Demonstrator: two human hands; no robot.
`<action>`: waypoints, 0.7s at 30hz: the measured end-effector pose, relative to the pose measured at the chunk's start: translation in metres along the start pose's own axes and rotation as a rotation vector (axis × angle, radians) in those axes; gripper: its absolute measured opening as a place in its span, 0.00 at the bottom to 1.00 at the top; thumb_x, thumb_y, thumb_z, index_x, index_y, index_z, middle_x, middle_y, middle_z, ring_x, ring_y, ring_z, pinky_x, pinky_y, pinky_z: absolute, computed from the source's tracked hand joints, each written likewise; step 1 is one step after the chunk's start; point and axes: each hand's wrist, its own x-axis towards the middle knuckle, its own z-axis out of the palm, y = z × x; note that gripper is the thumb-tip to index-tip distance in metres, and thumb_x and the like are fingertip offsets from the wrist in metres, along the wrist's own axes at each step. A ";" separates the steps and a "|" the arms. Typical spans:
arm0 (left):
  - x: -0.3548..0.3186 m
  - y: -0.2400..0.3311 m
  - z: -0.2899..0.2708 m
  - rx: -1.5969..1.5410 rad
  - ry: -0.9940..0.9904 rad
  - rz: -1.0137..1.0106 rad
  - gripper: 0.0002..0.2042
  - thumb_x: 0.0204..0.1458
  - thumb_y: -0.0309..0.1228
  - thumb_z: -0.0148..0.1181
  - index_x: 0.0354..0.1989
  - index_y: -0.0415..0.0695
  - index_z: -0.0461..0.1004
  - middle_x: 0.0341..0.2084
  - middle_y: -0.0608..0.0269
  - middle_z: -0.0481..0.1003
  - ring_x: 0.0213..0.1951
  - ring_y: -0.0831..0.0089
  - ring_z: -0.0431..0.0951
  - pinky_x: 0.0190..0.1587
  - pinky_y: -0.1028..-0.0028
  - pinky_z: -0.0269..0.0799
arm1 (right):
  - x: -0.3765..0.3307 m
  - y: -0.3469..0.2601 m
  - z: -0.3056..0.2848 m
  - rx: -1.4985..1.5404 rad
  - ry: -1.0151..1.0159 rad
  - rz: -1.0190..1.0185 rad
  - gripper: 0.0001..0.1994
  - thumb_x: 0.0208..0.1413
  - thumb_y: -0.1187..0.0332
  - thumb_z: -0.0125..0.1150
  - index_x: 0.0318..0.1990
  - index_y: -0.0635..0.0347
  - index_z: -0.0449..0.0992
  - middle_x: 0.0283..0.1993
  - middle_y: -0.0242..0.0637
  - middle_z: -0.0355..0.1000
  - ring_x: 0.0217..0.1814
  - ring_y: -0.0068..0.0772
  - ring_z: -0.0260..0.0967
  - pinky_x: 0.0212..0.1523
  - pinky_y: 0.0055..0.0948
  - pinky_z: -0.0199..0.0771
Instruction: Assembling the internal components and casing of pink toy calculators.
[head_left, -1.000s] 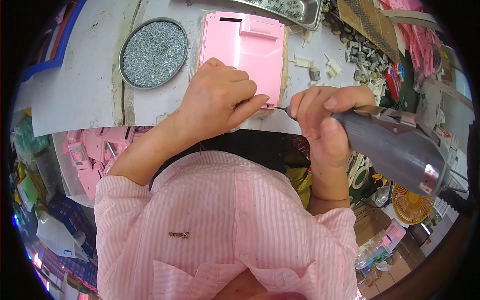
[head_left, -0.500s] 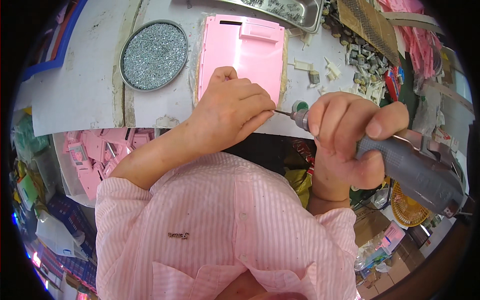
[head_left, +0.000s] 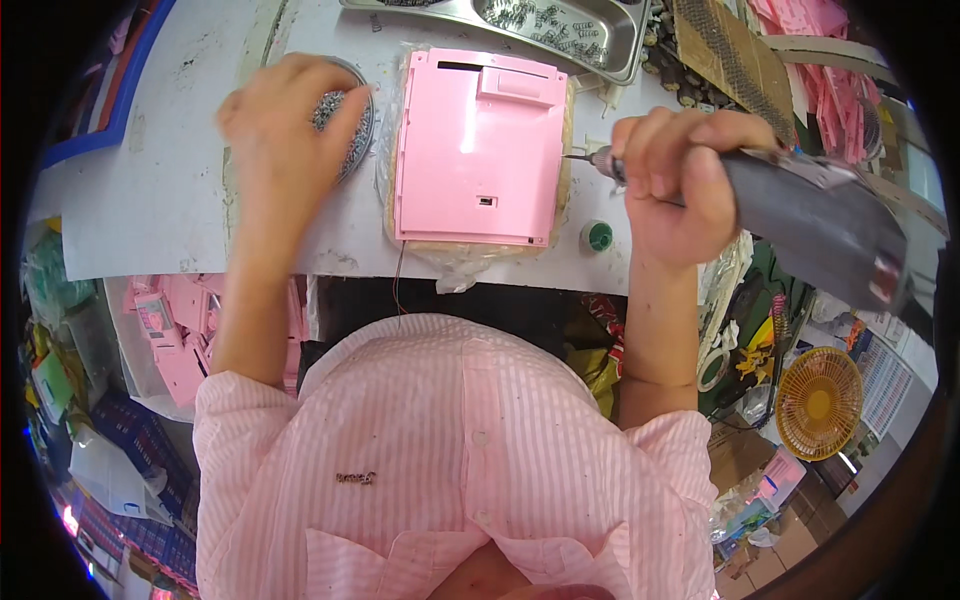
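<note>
My left hand (head_left: 287,125) is over the round metal bowl of small silvery screws (head_left: 352,150), its thumb and fingers apart and the fingertips partly hidden. My right hand (head_left: 672,180) wraps round a dark grey electric screwdriver (head_left: 810,215), whose thin bit points left at the right edge of a pink plastic housing (head_left: 480,150). Whether the bit touches the housing I cannot tell. The housing lies flat on a plastic-wrapped pad (head_left: 457,252), with a raised block near its top and a small slot near its bottom. Thin wires (head_left: 399,280) hang from its lower left.
At the back stands a metal tray (head_left: 628,62) with springs in its compartments. A small green-topped round container (head_left: 598,236) sits right of the pad. Pink parts fill a box (head_left: 170,335) below the table's left edge. A yellow fan (head_left: 818,405) stands lower right.
My left hand has left the housing's lower right corner and moved left to the screw bowl. My right hand has raised the screwdriver away from that corner, farther up the right side.
</note>
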 end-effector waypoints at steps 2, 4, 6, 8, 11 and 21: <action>-0.007 -0.024 -0.002 0.087 -0.112 0.016 0.06 0.49 0.35 0.68 0.32 0.50 0.81 0.36 0.69 0.78 0.45 0.65 0.76 0.52 0.58 0.60 | -0.001 0.006 0.000 -0.087 -0.015 0.013 0.07 0.59 0.75 0.53 0.40 0.62 0.61 0.21 0.35 0.63 0.19 0.25 0.59 0.24 0.31 0.67; -0.015 -0.031 -0.002 0.098 -0.196 0.006 0.05 0.50 0.35 0.68 0.31 0.49 0.81 0.34 0.70 0.78 0.44 0.65 0.76 0.52 0.59 0.60 | -0.002 0.005 0.007 -0.188 -0.059 0.066 0.05 0.60 0.73 0.51 0.39 0.59 0.61 0.20 0.33 0.59 0.20 0.26 0.55 0.26 0.34 0.64; -0.019 -0.032 -0.003 0.019 -0.244 -0.001 0.06 0.51 0.33 0.66 0.32 0.46 0.80 0.34 0.69 0.79 0.42 0.65 0.77 0.52 0.62 0.61 | -0.001 0.004 0.012 -0.210 -0.041 0.083 0.05 0.60 0.73 0.51 0.38 0.59 0.61 0.20 0.33 0.59 0.19 0.26 0.55 0.25 0.35 0.65; -0.018 -0.036 -0.001 -0.030 -0.197 -0.016 0.05 0.51 0.32 0.66 0.32 0.45 0.80 0.33 0.67 0.79 0.41 0.65 0.77 0.51 0.63 0.62 | 0.000 0.007 0.011 -0.177 -0.024 0.061 0.07 0.59 0.74 0.54 0.38 0.60 0.60 0.20 0.34 0.61 0.19 0.25 0.57 0.24 0.33 0.67; -0.017 -0.042 0.002 -0.114 -0.144 -0.028 0.05 0.52 0.32 0.65 0.32 0.44 0.80 0.30 0.66 0.79 0.38 0.65 0.77 0.48 0.64 0.65 | 0.000 0.011 0.004 -0.089 0.013 0.024 0.10 0.58 0.76 0.58 0.40 0.63 0.61 0.22 0.37 0.66 0.18 0.23 0.60 0.22 0.28 0.69; -0.015 -0.052 0.011 -0.103 -0.078 0.008 0.11 0.57 0.36 0.63 0.27 0.44 0.76 0.22 0.64 0.72 0.31 0.62 0.73 0.42 0.61 0.63 | -0.002 0.007 0.010 -0.204 -0.054 0.112 0.08 0.60 0.72 0.53 0.41 0.59 0.61 0.20 0.33 0.59 0.20 0.26 0.56 0.25 0.33 0.64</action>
